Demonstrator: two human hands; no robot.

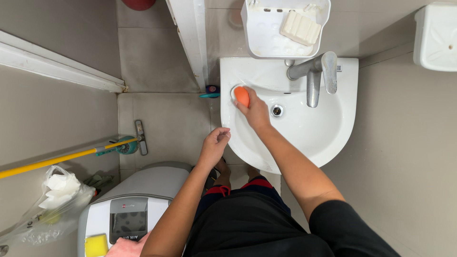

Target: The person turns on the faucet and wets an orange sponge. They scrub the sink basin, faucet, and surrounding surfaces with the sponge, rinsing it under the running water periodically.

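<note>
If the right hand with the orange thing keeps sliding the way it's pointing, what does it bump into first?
The right hand presses a round orange scrubber against the white ceramic sink, pointing up-left. Going straight on, it would probably meet the basin's raised left rim first. Depth is hard to judge from above.

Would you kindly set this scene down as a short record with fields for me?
Place: small tiled washroom, seen from above
Right hand: presses an orange sponge against the inner left wall of the white sink
Left hand: loosely curled, holds nothing, hangs beside the sink's left rim
Tap: metal, no water seen running
Soap dish: white, on the wall above the sink, with a pale soap bar
Floor: mop with yellow handle; grey and white machine; clear bag of tissues
</note>
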